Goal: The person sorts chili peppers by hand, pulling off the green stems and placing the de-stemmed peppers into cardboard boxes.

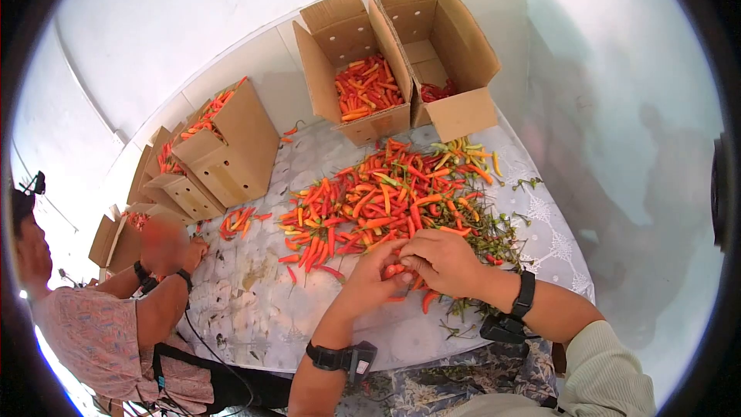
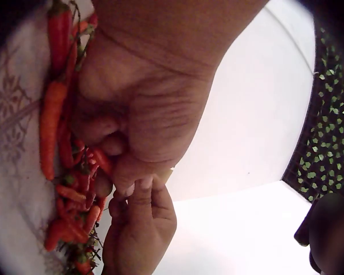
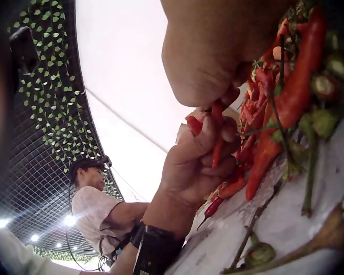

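Note:
The left hand [image 1: 369, 284] curls round red chilies [image 1: 394, 270], which also show between its fingers in the right wrist view, where one red chili [image 3: 218, 134] stands across the fingers. The right hand [image 1: 444, 262] meets it above the table, thumb and fingertips bent together at the chilies; what exactly they pinch is partly hidden. In the left wrist view the fingertips of both hands touch beside a red chili [image 2: 102, 160]. A large pile of red and orange chilies [image 1: 370, 201] lies just beyond both hands.
Green stems [image 1: 502, 235] lie right of the pile. Two open cartons stand at the back, one with many chilies [image 1: 369, 86], one with a few dark red ones [image 1: 438, 91]. More filled cartons [image 1: 224, 154] and another person [image 1: 108, 324] are at the left of the patterned tablecloth [image 1: 262, 324].

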Tool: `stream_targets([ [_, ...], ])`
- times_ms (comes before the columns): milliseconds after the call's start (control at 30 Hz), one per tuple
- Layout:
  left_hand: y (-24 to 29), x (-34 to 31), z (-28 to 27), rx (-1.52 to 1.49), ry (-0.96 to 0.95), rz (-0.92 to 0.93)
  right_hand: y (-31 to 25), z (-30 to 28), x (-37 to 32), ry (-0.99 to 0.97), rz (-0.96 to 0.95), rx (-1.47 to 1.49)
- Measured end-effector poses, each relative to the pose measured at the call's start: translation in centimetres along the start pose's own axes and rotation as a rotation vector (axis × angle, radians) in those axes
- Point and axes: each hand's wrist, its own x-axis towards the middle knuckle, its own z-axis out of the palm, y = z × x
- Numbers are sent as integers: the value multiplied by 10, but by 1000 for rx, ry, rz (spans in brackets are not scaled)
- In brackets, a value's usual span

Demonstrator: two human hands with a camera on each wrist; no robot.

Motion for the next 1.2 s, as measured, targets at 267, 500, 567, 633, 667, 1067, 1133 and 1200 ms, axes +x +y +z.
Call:
stream_targets([
  [267, -3, 0, -3, -78, -19, -17, 2, -2, 1, -81, 121, 58],
  [500, -2, 0, 0, -22, 16, 7, -3, -2, -1, -61, 42, -11],
  [567, 4, 0, -1, 58, 25, 14, -2, -5, 3, -17, 39, -38],
  [633, 4, -1, -3, 28, 45, 3, -6, -8, 4, 46, 72, -51],
  [667, 4, -3, -3, 11, 58, -5, -5, -8, 5, 61, 71, -53],
  [1067, 6, -4, -3, -75, 20, -127, 2, -3, 2, 19, 66, 1],
  [1133, 2, -5, -2, -101, 44, -141, 0, -3, 2, 26, 53, -38],
  [1200, -2, -4, 0, -109, 68, -110, 2, -2, 2, 43, 4, -68],
])
